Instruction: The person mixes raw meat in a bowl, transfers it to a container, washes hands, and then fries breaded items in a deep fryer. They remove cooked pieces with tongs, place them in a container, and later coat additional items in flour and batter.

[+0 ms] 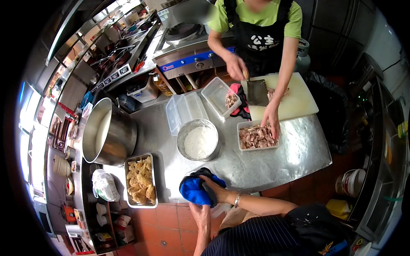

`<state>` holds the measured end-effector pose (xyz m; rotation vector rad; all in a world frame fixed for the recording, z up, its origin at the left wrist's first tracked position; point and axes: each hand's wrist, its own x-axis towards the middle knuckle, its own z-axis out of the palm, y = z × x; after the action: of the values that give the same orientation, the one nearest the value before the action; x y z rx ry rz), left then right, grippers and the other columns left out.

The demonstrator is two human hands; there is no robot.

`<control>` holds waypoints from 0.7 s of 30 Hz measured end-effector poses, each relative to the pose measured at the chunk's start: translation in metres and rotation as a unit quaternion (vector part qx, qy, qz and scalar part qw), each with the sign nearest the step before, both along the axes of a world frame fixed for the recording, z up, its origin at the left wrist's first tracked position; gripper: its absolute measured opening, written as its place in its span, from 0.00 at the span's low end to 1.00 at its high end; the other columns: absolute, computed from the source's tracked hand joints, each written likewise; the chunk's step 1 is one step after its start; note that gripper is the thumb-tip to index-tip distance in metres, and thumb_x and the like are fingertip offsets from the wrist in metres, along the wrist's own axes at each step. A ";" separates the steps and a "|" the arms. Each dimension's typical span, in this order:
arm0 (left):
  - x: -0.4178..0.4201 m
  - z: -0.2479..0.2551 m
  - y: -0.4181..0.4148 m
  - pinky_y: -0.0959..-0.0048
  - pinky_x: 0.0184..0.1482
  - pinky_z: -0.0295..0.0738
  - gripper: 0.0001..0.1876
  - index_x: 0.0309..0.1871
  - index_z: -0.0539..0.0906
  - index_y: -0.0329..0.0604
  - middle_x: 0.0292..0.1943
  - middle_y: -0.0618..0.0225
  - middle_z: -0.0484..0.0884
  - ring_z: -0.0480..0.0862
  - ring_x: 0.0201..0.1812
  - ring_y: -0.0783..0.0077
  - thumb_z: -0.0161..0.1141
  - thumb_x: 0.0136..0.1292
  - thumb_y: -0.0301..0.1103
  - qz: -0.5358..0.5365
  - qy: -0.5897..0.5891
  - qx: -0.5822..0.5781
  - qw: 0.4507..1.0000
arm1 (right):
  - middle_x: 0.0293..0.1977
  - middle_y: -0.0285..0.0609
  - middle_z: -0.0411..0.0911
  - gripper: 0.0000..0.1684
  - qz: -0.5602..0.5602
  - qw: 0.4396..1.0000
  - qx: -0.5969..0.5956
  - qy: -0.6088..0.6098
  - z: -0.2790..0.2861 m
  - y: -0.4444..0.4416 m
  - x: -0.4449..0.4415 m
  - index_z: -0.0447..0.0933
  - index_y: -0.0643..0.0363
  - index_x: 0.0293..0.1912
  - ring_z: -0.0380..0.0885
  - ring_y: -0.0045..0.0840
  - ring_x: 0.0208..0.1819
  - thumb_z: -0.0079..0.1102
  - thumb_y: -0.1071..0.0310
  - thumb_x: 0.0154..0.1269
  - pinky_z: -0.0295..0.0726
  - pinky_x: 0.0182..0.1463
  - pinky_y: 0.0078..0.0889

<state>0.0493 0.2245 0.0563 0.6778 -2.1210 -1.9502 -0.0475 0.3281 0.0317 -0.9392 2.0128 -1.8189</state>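
Note:
A blue and black cloth (pixel 197 191) is bunched between my two hands at the near edge of the steel table. My right hand (pixel 215 189), with a bracelet at its wrist, grips it from the right. From below, my left hand (pixel 201 212) holds its underside; part of that hand is hidden by the cloth. Just beyond stands a round metal bowl (pixel 199 140) of white powder. A metal tray of fried, battered pieces (pixel 141 180) lies to the left. Farther right is a plastic container of cut raw meat (pixel 258 138), with a co-worker's hand in it.
Across the table (pixel 230 163), a co-worker (pixel 262 41) holds a cleaver (pixel 257 92) over a cutting board (pixel 298 96). A big steel pot (pixel 123 137) stands left, near a white plastic bag (pixel 105 185). Clear containers (pixel 189 108) lie at the far side. A black-lined bin (pixel 333 118) stands right.

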 end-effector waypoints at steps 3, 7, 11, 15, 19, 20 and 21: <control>0.001 0.008 -0.016 0.75 0.53 0.68 0.28 0.65 0.60 0.32 0.58 0.59 0.67 0.72 0.51 0.71 0.52 0.60 0.25 0.038 -0.026 0.130 0.991 | 0.62 0.57 0.55 0.50 0.148 0.960 0.231 -0.057 0.006 -0.003 -0.003 0.51 0.62 0.64 0.58 0.46 0.62 0.69 0.59 0.47 0.61 0.64 0.39; 0.006 0.005 -0.033 0.70 0.58 0.66 0.34 0.71 0.49 0.41 0.66 0.54 0.58 0.69 0.58 0.65 0.49 0.63 0.27 0.047 0.069 0.050 0.995 | 0.35 0.59 0.77 0.18 0.248 0.887 0.295 0.253 0.031 -0.003 0.023 0.76 0.66 0.41 0.78 0.49 0.38 0.56 0.61 0.56 0.76 0.46 0.42; 0.000 0.014 -0.030 0.67 0.59 0.66 0.34 0.72 0.48 0.50 0.68 0.56 0.55 0.67 0.61 0.62 0.50 0.65 0.30 0.035 0.055 -0.019 0.998 | 0.41 0.56 0.77 0.22 0.103 0.979 0.128 -0.124 0.028 -0.017 -0.007 0.74 0.68 0.45 0.78 0.41 0.43 0.46 0.58 0.63 0.74 0.49 0.36; 0.002 0.050 -0.008 0.63 0.65 0.56 0.35 0.72 0.49 0.46 0.68 0.54 0.55 0.61 0.66 0.60 0.52 0.63 0.30 0.019 -0.006 -0.050 0.999 | 0.47 0.46 0.72 0.32 0.044 0.920 -0.139 -0.364 0.052 -0.022 -0.012 0.62 0.65 0.58 0.69 0.25 0.49 0.46 0.48 0.66 0.69 0.54 0.28; -0.003 0.041 -0.015 0.65 0.65 0.55 0.37 0.71 0.51 0.40 0.66 0.53 0.59 0.60 0.66 0.59 0.54 0.59 0.26 -0.009 0.096 -0.095 0.991 | 0.30 0.53 0.75 0.20 -0.072 0.984 0.039 0.156 0.018 -0.045 0.008 0.74 0.62 0.29 0.75 0.43 0.41 0.45 0.55 0.65 0.71 0.44 0.42; 0.000 0.035 -0.025 0.65 0.65 0.56 0.36 0.71 0.51 0.40 0.66 0.53 0.58 0.60 0.66 0.59 0.53 0.60 0.26 -0.029 0.103 -0.083 0.991 | 0.25 0.52 0.73 0.17 -0.046 0.980 0.042 0.190 0.014 -0.046 0.008 0.72 0.63 0.30 0.77 0.45 0.33 0.43 0.59 0.64 0.72 0.37 0.45; 0.004 0.025 -0.039 0.65 0.65 0.56 0.36 0.71 0.51 0.40 0.66 0.53 0.57 0.60 0.66 0.59 0.53 0.61 0.25 -0.044 0.110 -0.069 0.991 | 0.25 0.55 0.75 0.20 0.092 0.991 0.100 0.015 0.039 -0.033 0.002 0.74 0.67 0.32 0.76 0.45 0.27 0.45 0.57 0.63 0.72 0.32 0.43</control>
<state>0.0530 0.1857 0.0810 0.3321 -2.1546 -1.8051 -0.0450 0.2955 0.0707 -1.0570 2.0071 -1.4862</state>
